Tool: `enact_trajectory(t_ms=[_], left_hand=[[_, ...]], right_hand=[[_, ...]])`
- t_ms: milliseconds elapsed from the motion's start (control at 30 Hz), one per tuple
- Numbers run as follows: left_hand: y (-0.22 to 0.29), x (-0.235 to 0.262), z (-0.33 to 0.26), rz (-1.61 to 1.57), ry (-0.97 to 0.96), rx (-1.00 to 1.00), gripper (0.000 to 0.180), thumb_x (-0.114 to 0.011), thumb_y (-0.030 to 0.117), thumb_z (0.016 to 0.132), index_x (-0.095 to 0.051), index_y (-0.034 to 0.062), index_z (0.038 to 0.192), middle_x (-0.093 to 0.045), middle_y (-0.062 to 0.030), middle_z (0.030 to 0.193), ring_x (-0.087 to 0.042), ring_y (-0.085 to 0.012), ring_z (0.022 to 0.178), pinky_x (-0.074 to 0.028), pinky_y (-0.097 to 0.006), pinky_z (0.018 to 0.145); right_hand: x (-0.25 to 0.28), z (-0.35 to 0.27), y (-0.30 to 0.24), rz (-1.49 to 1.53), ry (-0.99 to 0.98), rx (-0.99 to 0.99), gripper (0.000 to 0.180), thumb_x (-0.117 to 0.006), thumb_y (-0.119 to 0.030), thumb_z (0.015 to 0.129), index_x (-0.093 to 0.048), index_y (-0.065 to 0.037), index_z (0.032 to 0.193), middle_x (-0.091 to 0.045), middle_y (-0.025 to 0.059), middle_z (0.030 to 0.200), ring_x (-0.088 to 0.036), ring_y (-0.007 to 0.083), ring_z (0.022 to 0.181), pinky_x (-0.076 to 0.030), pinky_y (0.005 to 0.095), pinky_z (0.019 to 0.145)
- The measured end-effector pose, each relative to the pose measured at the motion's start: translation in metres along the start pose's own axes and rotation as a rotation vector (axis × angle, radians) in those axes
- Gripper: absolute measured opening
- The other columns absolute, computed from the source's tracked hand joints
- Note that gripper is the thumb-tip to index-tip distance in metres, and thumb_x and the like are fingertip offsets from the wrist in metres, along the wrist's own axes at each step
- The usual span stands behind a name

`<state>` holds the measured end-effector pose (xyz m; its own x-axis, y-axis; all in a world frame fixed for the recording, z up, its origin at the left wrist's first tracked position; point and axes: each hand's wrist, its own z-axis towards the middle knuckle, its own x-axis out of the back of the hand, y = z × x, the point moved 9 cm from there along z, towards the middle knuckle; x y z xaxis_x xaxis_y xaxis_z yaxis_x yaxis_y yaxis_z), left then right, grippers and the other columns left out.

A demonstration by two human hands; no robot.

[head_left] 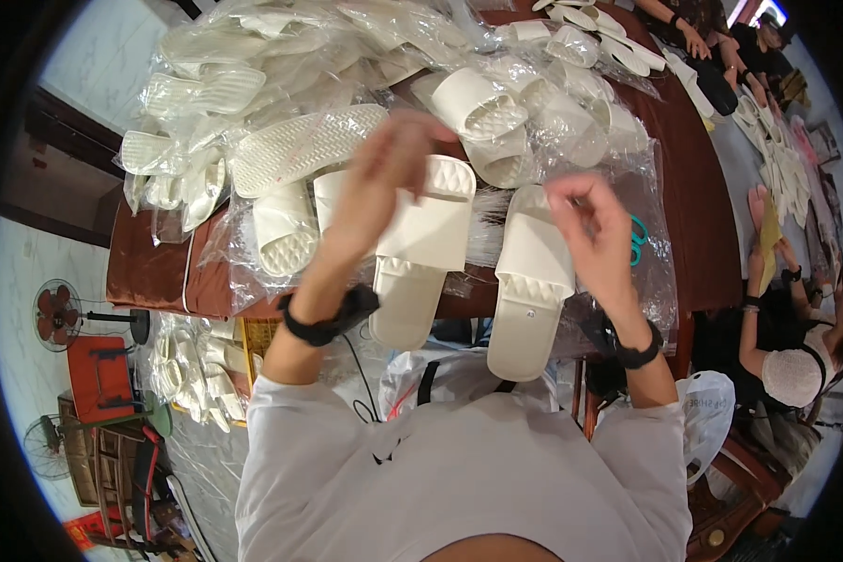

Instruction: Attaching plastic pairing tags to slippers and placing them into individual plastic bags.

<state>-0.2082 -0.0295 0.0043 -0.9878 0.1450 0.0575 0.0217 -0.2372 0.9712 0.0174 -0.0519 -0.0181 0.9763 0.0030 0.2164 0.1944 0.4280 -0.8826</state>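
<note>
Two cream slippers lie side by side at the near table edge, a left slipper [426,239] and a right slipper [525,300], with their soles jutting over the edge. My left hand [398,164] is smeared by motion above the left slipper's strap, so its fingers cannot be read. Beside the right slipper's strap hovers my right hand [595,229], its fingers loosely curled and apart, with nothing visible in them. Between the slippers lies a bundle of thin white strands [485,229]. Another cream slipper [286,229] rests to the left, near a bagged one [309,148].
Slippers in clear plastic [253,56] pile up across the back of the brown-covered table [712,215]. Teal-handled scissors [638,241] lie at right. More slippers [201,375] fill a yellow-framed holder below left. People work at a grey table [721,150] on the right.
</note>
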Motion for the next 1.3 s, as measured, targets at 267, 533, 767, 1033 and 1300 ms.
enact_trajectory(t_ms=[267,533,767,1033,1300], left_hand=[[0.097,0.168,-0.084,0.511,0.78,-0.342,0.027,-0.044,0.019,0.103,-0.064,0.0015,0.105,-0.041,0.0052,0.065,-0.035,-0.0033,0.06,-0.027,-0.021,0.054],[-0.05,0.055,-0.067,0.979,-0.049,0.187,0.082,-0.086,0.022,0.064,-0.043,0.0047,0.132,-0.06,-0.0127,0.078,-0.061,-0.0279,0.077,-0.048,-0.039,0.068],[-0.073,0.009,-0.047,1.057,-0.065,0.062,0.075,-0.067,0.003,0.068,-0.034,0.0013,0.135,-0.062,-0.023,0.077,-0.062,-0.0402,0.078,-0.05,-0.049,0.07],[-0.047,-0.018,-0.041,0.952,0.035,-0.171,0.061,-0.057,-0.003,0.065,-0.05,0.0082,0.125,-0.064,-0.023,0.086,-0.061,-0.0428,0.084,-0.048,-0.049,0.074],[-0.016,-0.039,-0.046,0.904,0.046,-0.214,0.066,-0.062,-0.004,0.061,-0.053,0.0084,0.125,-0.061,-0.0181,0.076,-0.061,-0.0377,0.074,-0.048,-0.046,0.066]], right_hand=[[-0.042,-0.06,0.016,-0.705,-0.355,0.252,0.035,-0.075,-0.012,0.072,-0.059,-0.008,0.102,-0.052,0.0068,0.101,-0.054,0.0266,0.091,-0.044,0.0407,0.076],[-0.052,-0.064,0.025,-0.761,-0.28,0.265,0.03,-0.072,-0.006,0.073,-0.061,-0.009,0.101,-0.049,0.0064,0.091,-0.056,0.0242,0.081,-0.047,0.0381,0.066],[-0.045,-0.058,0.026,-0.655,-0.091,0.351,0.023,-0.073,-0.005,0.072,-0.067,-0.008,0.094,-0.054,0.0057,0.089,-0.058,0.0221,0.076,-0.049,0.0353,0.064],[-0.055,-0.052,0.029,-0.628,-0.216,0.303,0.055,-0.078,-0.034,0.07,-0.059,-0.009,0.115,-0.05,0.0145,0.114,-0.049,0.0356,0.109,-0.041,0.047,0.089],[-0.068,-0.045,0.046,-0.798,-0.123,0.256,0.085,-0.074,-0.023,0.068,-0.037,-0.007,0.143,-0.045,0.0203,0.128,-0.041,0.0393,0.122,-0.033,0.0498,0.099]])
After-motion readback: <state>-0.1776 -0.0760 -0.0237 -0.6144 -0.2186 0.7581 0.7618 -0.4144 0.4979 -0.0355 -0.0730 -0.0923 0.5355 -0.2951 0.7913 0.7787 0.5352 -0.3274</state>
